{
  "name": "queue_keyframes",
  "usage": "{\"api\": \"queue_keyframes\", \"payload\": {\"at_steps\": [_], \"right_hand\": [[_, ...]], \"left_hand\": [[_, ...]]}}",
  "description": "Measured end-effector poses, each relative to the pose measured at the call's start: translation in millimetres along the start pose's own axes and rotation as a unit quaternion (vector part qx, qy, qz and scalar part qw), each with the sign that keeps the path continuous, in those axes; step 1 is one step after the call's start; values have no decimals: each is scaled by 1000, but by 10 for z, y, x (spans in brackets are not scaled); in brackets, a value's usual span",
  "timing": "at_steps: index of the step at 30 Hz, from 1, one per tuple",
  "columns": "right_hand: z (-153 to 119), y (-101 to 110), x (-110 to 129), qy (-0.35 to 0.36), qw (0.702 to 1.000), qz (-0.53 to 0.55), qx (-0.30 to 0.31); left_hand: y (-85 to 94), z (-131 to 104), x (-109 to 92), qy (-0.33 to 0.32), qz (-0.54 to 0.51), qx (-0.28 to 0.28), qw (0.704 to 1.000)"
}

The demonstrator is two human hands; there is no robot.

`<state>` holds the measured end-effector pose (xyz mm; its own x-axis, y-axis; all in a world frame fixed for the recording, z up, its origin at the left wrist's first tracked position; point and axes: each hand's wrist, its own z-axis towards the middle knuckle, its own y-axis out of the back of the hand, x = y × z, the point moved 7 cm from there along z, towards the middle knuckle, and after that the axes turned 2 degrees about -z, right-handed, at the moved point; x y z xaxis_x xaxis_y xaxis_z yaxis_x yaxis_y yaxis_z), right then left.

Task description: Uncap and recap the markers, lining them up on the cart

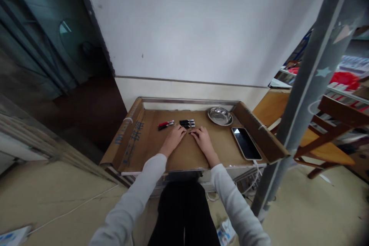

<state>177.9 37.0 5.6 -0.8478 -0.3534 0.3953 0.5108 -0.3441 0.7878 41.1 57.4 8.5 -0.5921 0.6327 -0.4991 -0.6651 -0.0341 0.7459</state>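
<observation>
My left hand (pixel 175 137) rests on the brown cardboard surface with its fingers bent together. Across from it, my right hand (pixel 202 138) has its thumb and fingertips drawn together. The fingertips of both hands nearly meet, and anything between them is too small to make out. Just beyond the fingers lie several small black pieces with silver ends (pixel 187 123), set side by side. Left of these is a small pair of similar pieces, one a red piece with a silver end (pixel 165 123) and the other a black piece (pixel 164 126).
A round metal dish (pixel 220 116) sits at the back right of the cardboard-lined table (pixel 155 150). A phone (pixel 246 143) with a white cable lies at the right. A grey post (pixel 302 84) stands beside the table, with a wooden chair (pixel 325 138) behind it.
</observation>
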Motion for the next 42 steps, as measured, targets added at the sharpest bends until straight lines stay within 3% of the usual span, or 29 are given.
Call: {"api": "queue_keyframes", "payload": {"at_steps": [6, 12, 28, 37, 42], "right_hand": [[51, -7, -50, -24, 1000, -7, -16], [-27, 56, -157, -73, 996, -32, -48], [117, -56, -59, -29, 998, -55, -9], [148, -54, -31, -28, 994, -106, -9], [147, -51, 21, -13, 993, -116, -9]], "left_hand": [[-61, 112, -28, -2, 38, -28, 999], [-161, 173, -80, -17, 57, -14, 998], [-126, 184, 107, 50, -100, -54, 992], [-37, 143, 25, 45, 28, -66, 996], [17, 137, 35, 63, 24, -90, 994]]}}
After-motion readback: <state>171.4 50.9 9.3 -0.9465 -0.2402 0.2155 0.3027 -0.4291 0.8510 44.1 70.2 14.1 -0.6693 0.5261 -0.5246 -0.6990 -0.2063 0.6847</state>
